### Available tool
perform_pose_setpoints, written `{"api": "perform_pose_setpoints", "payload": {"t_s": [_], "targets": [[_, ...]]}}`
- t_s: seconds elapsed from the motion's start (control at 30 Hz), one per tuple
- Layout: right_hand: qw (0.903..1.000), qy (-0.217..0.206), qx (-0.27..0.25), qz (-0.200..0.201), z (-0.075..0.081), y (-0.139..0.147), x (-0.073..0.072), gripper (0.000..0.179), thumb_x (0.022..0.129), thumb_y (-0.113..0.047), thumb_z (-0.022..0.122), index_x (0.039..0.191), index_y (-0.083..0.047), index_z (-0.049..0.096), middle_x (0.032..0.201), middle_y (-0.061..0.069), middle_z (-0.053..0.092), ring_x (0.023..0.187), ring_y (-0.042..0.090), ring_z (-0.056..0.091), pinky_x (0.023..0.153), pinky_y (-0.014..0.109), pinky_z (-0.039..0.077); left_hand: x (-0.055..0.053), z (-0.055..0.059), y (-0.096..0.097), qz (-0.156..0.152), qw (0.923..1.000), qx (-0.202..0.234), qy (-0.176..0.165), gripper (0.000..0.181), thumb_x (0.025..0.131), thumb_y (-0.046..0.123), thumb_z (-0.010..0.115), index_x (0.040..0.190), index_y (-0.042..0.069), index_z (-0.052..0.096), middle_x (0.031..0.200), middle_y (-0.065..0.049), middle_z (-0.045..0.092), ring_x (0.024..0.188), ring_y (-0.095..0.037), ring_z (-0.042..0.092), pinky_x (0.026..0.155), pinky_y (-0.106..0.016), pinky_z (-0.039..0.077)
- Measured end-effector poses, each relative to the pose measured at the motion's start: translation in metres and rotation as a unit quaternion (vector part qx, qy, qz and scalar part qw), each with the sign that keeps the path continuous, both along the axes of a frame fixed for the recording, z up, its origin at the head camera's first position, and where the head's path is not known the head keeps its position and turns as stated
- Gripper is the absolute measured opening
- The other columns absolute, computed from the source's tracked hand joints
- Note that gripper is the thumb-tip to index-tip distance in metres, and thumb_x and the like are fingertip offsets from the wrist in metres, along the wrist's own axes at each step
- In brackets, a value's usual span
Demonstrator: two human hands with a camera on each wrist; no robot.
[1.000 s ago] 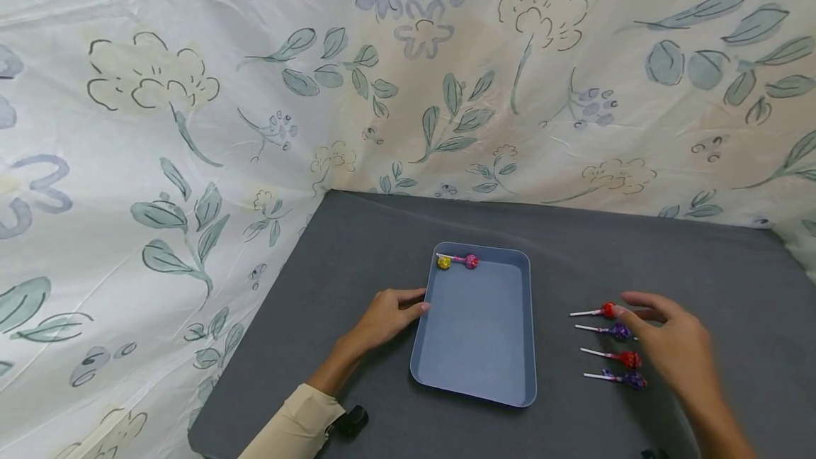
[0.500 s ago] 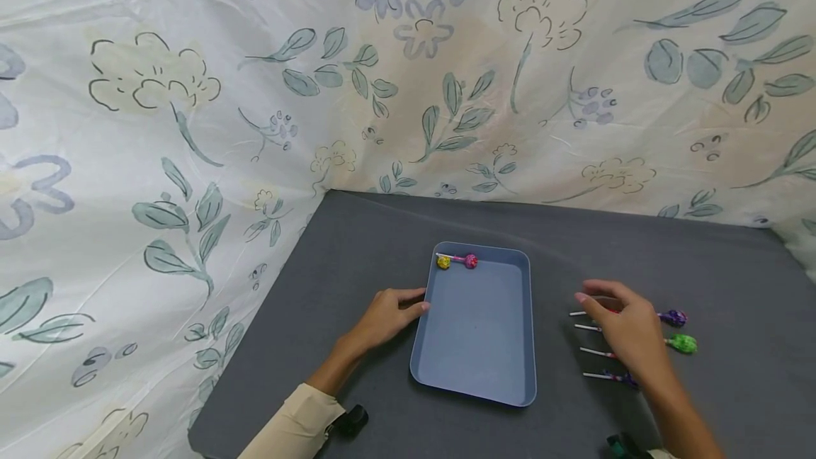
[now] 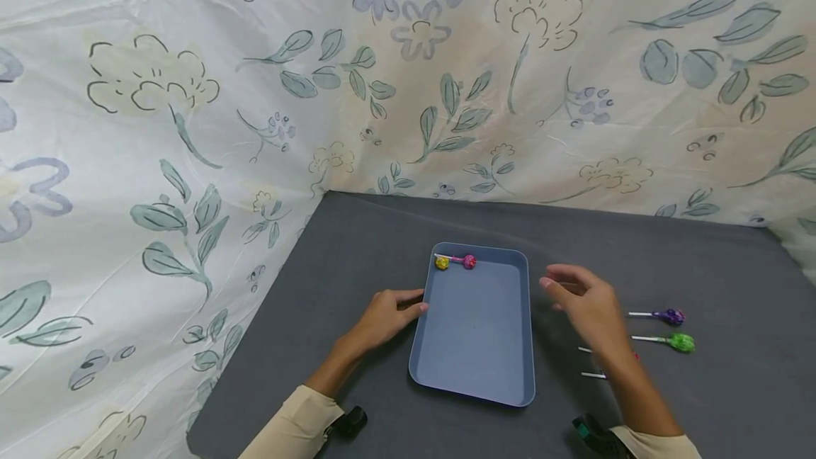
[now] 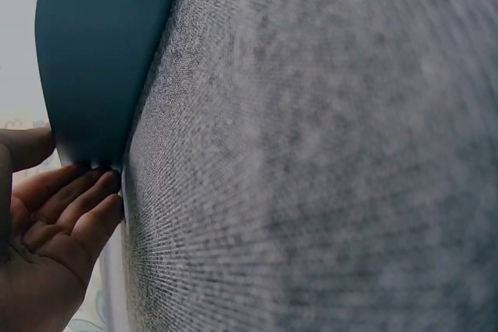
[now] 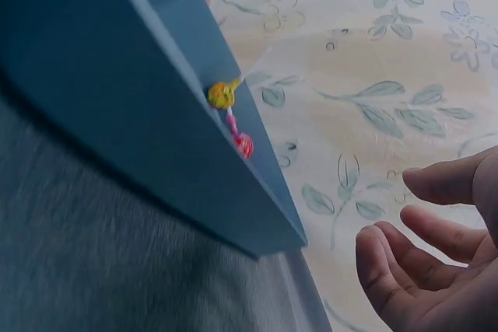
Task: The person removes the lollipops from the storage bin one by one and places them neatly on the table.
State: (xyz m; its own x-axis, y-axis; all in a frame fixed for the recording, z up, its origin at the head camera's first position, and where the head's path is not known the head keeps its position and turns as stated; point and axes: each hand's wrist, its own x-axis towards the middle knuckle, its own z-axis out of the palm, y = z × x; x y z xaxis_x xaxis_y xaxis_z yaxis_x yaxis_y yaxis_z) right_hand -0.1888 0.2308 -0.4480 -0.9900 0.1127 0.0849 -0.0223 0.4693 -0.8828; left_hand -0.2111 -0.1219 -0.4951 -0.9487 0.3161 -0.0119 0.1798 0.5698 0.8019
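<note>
My left hand (image 3: 382, 321) holds a blue-grey tray (image 3: 474, 324) at its left side. Its thumb lies over the rim, and its fingers (image 4: 97, 200) meet the outer wall. Inside the tray's far left corner are a yellow lollipop (image 5: 222, 95) and a pink lollipop (image 3: 469, 261). My right hand (image 3: 586, 307) hovers just right of the tray, fingers loosely curved with nothing between them in the right wrist view. Right of that hand lie a purple lollipop (image 3: 672, 316) and a green lollipop (image 3: 682, 343). Other lollipops are partly or wholly hidden beneath the hand and forearm.
A dark grey cloth (image 3: 376, 246) covers the table. Floral fabric (image 3: 446, 91) hangs behind it and along the left side. Two white lollipop sticks, one of them a stick (image 3: 593, 375) near the front, poke out left of my right forearm.
My right hand has moved left from over the lollipops toward the tray, uncovering the purple and green ones at right. My left hand and the tray stay put.
</note>
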Motion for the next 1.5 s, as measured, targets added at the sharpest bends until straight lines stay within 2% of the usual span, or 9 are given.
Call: {"api": "perform_pose_setpoints", "payload": {"t_s": [0.23,0.4,0.47,0.67,0.73,0.87,1.0,1.37,1.5], "targets": [[0.9993,-0.004,-0.037,0.005,0.006,-0.017,-0.011,0.044,0.104,-0.038,0.070,0.135,-0.006,0.069,0.130,0.017,0.072,0.097,0.005,0.070,0.076,0.022,0.059,0.001,0.000,-0.001,0.002,1.0000,0.002,-0.001,0.050,0.105,0.037,0.068,0.142,0.004,0.067,0.144,-0.014,0.067,0.137,-0.032,0.061,0.113,-0.054,0.048],[0.9978,-0.020,-0.062,0.010,0.009,-0.026,-0.017,0.045,0.106,-0.037,0.068,0.136,-0.004,0.068,0.131,0.017,0.071,0.108,0.025,0.071,0.079,0.027,0.061,0.000,0.000,-0.002,-0.001,1.0000,0.004,0.003,0.050,0.105,0.036,0.068,0.142,0.003,0.067,0.144,-0.014,0.067,0.137,-0.032,0.061,0.114,-0.053,0.048],[0.9972,-0.026,-0.069,0.013,0.009,-0.029,-0.019,0.045,0.106,-0.036,0.067,0.136,-0.003,0.067,0.130,0.018,0.071,0.110,0.028,0.071,0.080,0.029,0.062,0.001,0.000,-0.002,-0.003,1.0000,0.003,0.005,0.050,0.105,0.036,0.067,0.142,0.003,0.067,0.144,-0.014,0.067,0.137,-0.032,0.061,0.114,-0.054,0.048],[0.9946,-0.040,-0.093,0.024,0.010,-0.036,-0.028,0.044,0.107,-0.033,0.066,0.137,-0.002,0.066,0.129,0.021,0.070,0.099,0.010,0.070,0.081,0.029,0.062,0.001,0.000,-0.002,0.000,1.0000,0.001,0.003,0.049,0.106,0.035,0.068,0.142,0.003,0.067,0.144,-0.014,0.066,0.136,-0.032,0.061,0.114,-0.054,0.048],[0.9936,-0.046,-0.099,0.027,0.010,-0.038,-0.031,0.044,0.107,-0.032,0.066,0.138,-0.002,0.065,0.130,0.021,0.070,0.100,0.011,0.071,0.082,0.026,0.061,0.001,-0.001,-0.002,0.000,1.0000,0.001,0.004,0.048,0.106,0.034,0.067,0.142,0.003,0.067,0.144,-0.015,0.066,0.136,-0.032,0.062,0.114,-0.054,0.048],[0.9920,-0.053,-0.111,0.030,0.009,-0.044,-0.036,0.042,0.108,-0.030,0.065,0.139,-0.001,0.064,0.131,0.021,0.069,0.112,0.029,0.070,0.081,0.022,0.060,0.001,-0.001,-0.002,0.001,1.0000,0.002,0.005,0.048,0.105,0.034,0.068,0.142,0.002,0.067,0.143,-0.015,0.067,0.135,-0.032,0.063,0.113,-0.053,0.049],[0.9919,-0.050,-0.113,0.029,0.006,-0.048,-0.040,0.041,0.108,-0.028,0.065,0.139,-0.001,0.065,0.131,0.021,0.069,0.117,0.037,0.069,0.080,0.020,0.060,0.000,-0.002,-0.002,0.002,1.0000,0.001,0.006,0.048,0.105,0.035,0.068,0.141,0.003,0.068,0.143,-0.014,0.067,0.135,-0.031,0.063,0.112,-0.053,0.049],[0.9895,-0.055,-0.130,0.033,0.001,-0.060,-0.052,0.039,0.107,-0.023,0.066,0.137,0.002,0.065,0.125,0.020,0.070,0.110,0.030,0.071,0.079,0.021,0.060,-0.001,-0.002,-0.001,-0.003,1.0000,0.001,0.006,0.049,0.105,0.036,0.068,0.142,0.003,0.068,0.143,-0.014,0.067,0.135,-0.031,0.062,0.113,-0.053,0.049],[0.9885,-0.058,-0.136,0.034,-0.001,-0.066,-0.056,0.038,0.107,-0.021,0.066,0.136,0.003,0.065,0.123,0.020,0.070,0.110,0.032,0.071,0.078,0.023,0.061,-0.001,-0.002,-0.001,-0.002,1.0000,0.002,0.005,0.049,0.105,0.036,0.068,0.141,0.003,0.068,0.142,-0.014,0.068,0.135,-0.031,0.063,0.113,-0.053,0.049]]}}
